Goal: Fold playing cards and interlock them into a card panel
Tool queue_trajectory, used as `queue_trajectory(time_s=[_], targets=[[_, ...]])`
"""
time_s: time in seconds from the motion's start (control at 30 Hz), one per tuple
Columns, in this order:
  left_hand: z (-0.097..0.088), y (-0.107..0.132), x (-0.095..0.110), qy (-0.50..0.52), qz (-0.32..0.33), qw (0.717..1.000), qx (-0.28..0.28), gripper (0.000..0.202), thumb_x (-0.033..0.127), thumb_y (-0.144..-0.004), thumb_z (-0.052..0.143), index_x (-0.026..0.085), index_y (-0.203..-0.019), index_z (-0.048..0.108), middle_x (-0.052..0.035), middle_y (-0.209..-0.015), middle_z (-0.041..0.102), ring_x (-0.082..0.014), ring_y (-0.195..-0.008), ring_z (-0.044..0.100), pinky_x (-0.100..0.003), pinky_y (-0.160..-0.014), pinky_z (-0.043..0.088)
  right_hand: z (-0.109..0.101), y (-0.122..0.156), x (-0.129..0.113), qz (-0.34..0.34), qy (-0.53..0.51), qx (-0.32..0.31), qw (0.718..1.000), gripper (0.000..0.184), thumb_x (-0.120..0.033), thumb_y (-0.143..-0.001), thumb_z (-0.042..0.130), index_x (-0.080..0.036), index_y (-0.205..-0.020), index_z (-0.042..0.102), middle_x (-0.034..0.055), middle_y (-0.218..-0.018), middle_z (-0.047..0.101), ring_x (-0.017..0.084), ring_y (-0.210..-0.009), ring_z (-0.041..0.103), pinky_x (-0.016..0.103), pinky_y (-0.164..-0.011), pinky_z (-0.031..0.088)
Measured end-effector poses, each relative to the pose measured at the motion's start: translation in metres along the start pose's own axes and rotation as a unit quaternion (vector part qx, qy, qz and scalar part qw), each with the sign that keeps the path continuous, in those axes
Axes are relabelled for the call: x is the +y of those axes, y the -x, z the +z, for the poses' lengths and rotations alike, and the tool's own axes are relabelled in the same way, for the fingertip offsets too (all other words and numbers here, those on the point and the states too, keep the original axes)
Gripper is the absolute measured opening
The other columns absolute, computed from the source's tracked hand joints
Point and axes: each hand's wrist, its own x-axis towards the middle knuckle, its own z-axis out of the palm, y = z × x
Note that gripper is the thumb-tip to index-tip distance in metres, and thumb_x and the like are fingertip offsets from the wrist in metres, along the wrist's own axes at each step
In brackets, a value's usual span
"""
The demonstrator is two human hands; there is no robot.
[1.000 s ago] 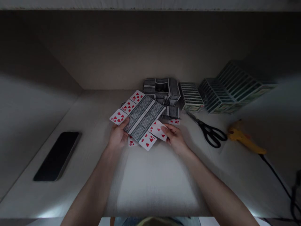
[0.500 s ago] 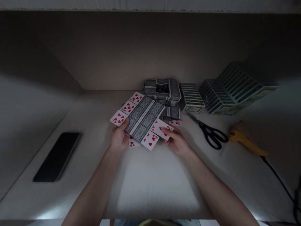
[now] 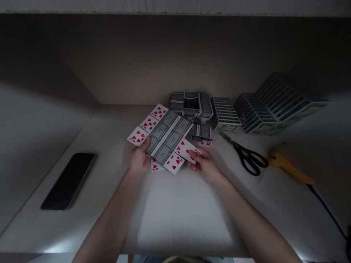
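A flat panel of joined playing cards (image 3: 169,136) is held tilted above the table, patterned backs in the middle and heart faces along two edges. My left hand (image 3: 139,156) grips its left side, thumb on top near a nine of hearts (image 3: 137,136). My right hand (image 3: 204,164) pinches a five of hearts (image 3: 182,147) at the panel's right edge, beside a six of hearts (image 3: 174,163). Under the panel, a four of hearts (image 3: 157,166) partly shows on the table. More cards (image 3: 201,132) lie behind my right hand, partly covered.
At the back stands a box-like card structure (image 3: 192,106). Beside it are ribbed card stacks (image 3: 226,114) and a larger stepped one (image 3: 270,109). Black-handled scissors (image 3: 248,157) and a yellow glue gun (image 3: 292,168) with a cord lie right. A phone (image 3: 70,181) rests left.
The whole view has shifted slightly. Both hands keep their hold on the card panel, and its position between them is nearly the same.
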Motion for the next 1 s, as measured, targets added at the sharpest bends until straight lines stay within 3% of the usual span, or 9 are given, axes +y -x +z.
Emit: queue_trajectory(time_s=[0.83, 1.0], targets=[[0.0014, 0.0025, -0.0029, -0.017, -0.003, 1.0, -0.022, 0.022, 0.016, -0.06, 0.071, 0.013, -0.081, 0.065, -0.0075, -0.085, 0.069, -0.0221, -0.082, 0.064, -0.032, -0.074, 0.053, 0.0009, -0.0015, 0.004, -0.018, -0.007, 0.016, 1.0, 0.027, -0.041, -0.068, 0.063, -0.017, -0.068, 0.052, -0.0052, -0.046, 0.051, 0.004, -0.03, 0.035, 0.018, -0.029, 0.021], [0.002, 0.0043, -0.0002, -0.023, 0.003, 0.999, -0.026, 0.025, 0.016, -0.06, 0.071, 0.014, -0.085, 0.065, -0.007, -0.087, 0.069, -0.0226, -0.086, 0.063, -0.032, -0.077, 0.052, 0.0029, -0.0011, 0.007, -0.033, 0.014, 0.051, 0.998, 0.027, -0.041, -0.068, 0.062, -0.016, -0.065, 0.052, -0.0045, -0.045, 0.051, 0.003, -0.029, 0.034, 0.018, -0.028, 0.021]])
